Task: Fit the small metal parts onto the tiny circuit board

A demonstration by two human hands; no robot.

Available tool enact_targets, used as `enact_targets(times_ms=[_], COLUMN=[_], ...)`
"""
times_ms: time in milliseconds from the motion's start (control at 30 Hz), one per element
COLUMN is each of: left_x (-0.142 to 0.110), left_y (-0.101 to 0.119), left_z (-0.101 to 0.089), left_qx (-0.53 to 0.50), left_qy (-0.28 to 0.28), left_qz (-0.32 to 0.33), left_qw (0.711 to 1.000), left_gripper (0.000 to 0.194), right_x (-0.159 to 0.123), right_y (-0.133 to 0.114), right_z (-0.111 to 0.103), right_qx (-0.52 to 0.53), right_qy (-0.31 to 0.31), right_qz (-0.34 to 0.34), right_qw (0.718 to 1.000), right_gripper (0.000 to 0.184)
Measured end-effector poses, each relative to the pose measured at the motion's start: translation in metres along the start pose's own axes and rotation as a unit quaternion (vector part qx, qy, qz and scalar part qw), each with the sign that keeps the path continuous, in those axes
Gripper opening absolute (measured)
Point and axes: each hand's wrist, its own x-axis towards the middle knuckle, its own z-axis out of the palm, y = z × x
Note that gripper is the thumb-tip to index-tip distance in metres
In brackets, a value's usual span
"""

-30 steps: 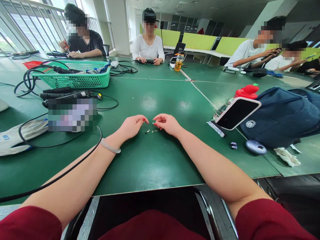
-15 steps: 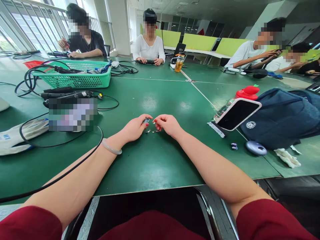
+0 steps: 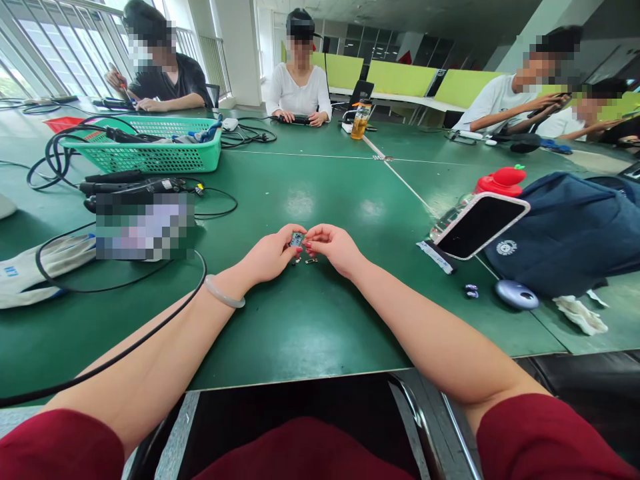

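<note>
Between thumb and fingers, my left hand point(image 3: 273, 255) grips a small blue-grey circuit board point(image 3: 297, 239) just above the green table point(image 3: 300, 320). My right hand point(image 3: 336, 248) is closed in a pinch at the board's right edge, with fingertips very near or touching it; anything between those fingers is too small to make out. On the table under the hands lie a small metallic piece point(image 3: 311, 261) and another tiny dark and light part point(image 3: 297, 261).
A black cable point(image 3: 150, 343) arcs across my left forearm. Leftward are a glove point(image 3: 45, 270), black devices point(image 3: 133, 190) and a green basket point(image 3: 150, 157). A phone point(image 3: 480, 225), a mouse point(image 3: 517, 295) and a dark blue bag point(image 3: 565, 233) stand right. Several people sit around the table.
The right hand has come closer to the left, its fingertips now at the board. The board is turned so more of its face shows. The view has shifted slightly.
</note>
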Motion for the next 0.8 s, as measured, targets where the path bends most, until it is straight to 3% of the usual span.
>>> enact_targets(times_ms=[233, 533, 800], left_x=[0.0006, 0.0001, -0.0009], left_y=[-0.0013, 0.0017, 0.0034], left_z=[0.0008, 0.0010, 0.0035], left_qx=[-0.002, 0.031, 0.051], left_qy=[0.004, 0.002, -0.014], left_qz=[-0.010, -0.006, 0.012], left_qw=[1.000, 0.999, 0.999], left_gripper=[0.040, 0.045, 0.050], right_x=[0.0005, -0.0017, -0.0024], right_y=[0.0008, -0.0024, 0.0005], right_z=[-0.0007, 0.0016, 0.0034], right_qx=[0.065, 0.074, 0.057], right_qy=[0.016, 0.042, 0.031], right_qz=[0.013, 0.065, 0.041], right_qw=[0.998, 0.994, 0.997], right_gripper=[0.041, 0.053, 0.061])
